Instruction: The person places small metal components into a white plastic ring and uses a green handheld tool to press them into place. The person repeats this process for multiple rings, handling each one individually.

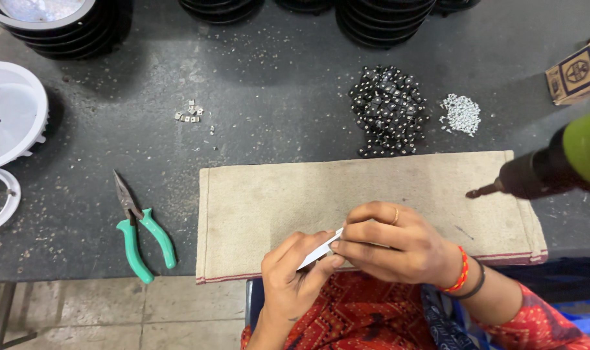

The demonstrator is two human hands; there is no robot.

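Note:
My left hand and my right hand meet at the near edge of a beige cloth mat. Between them they pinch a small thin white strip, tilted, with its ends hidden under the fingers. The right hand wears a ring, a red bead bracelet and a dark band. A pile of small black parts and a smaller pile of silver screws lie beyond the mat.
A power screwdriver with a green body hangs over the mat's right end. Green-handled pliers lie to the left. White round housings sit at far left, black stacked housings at the back, a cardboard box at right.

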